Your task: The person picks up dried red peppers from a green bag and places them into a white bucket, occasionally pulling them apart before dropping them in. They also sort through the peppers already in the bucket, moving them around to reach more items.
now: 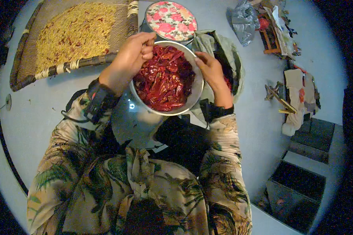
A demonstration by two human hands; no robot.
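Note:
A round, pale-rimmed bowl (139,102) full of dried red chilies (166,80) is in front of my body. My left hand (134,53) is over the bowl's upper left edge, its fingers curled and pressed together; whatever they hold is too small to name. On the right, my right hand (210,68) has its thumb and fingers at the bowl's rim. Just beyond that hand stands an open green sack (237,58) with dark red contents partly in view.
A woven tray (27,70) with yellow kernels (74,35) lies at the upper left. A round flowered lid or stool top (171,21) is behind the bowl. Farther right are a grey plastic bag (244,23), a small wooden stool (271,35), cloths (296,82) and dark boxes (294,188).

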